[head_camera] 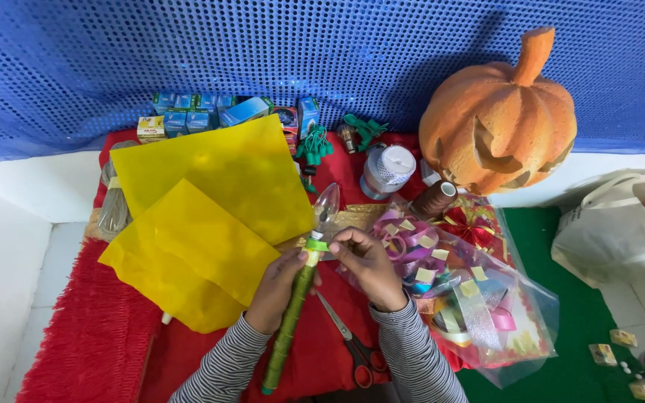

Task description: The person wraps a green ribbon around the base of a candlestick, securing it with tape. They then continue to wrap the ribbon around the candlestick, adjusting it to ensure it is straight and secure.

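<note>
Green-wrapped stick (290, 321) in my hands, slanting up toward the yellow sheets (210, 216); clear bulb (326, 205) at its tip, just past the sheets' right edge. My left hand (276, 289) is closed round the stick's upper part, right against the sheets. My right hand (365, 267) pinches narrow at the light-green tape band (316, 244) below the bulb. Red-handled scissors (352, 345) lie on the red cloth (98, 336), below my right hand. Bag of ribbon bows (472, 291) right of the sheets; orange pumpkin (498, 119) beyond it.
</note>
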